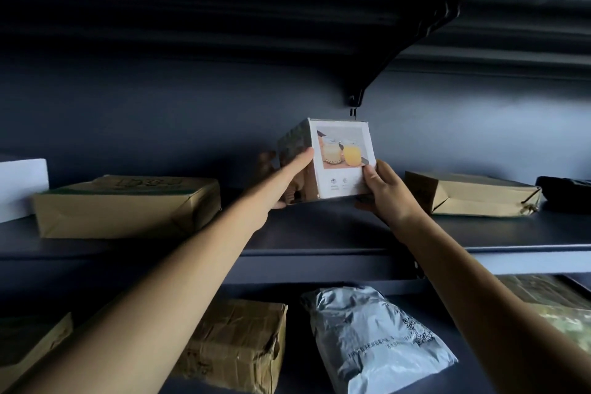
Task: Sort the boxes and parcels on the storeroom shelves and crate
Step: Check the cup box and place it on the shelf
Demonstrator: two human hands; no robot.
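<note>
The upper shelf (319, 233) is carrying a flat parcel (124, 205) at nine o'clock and a folded parcel (470, 193) at three; the lower shelf (295, 361) is holding a taped carton (236, 342) and a grey mailer (374, 339) at six.

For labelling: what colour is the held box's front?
White box front with a photo of two yellowish drinks; head view.

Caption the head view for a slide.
Left hand and right hand hold a white picture box at the shelf beside a brown parcel.
</note>
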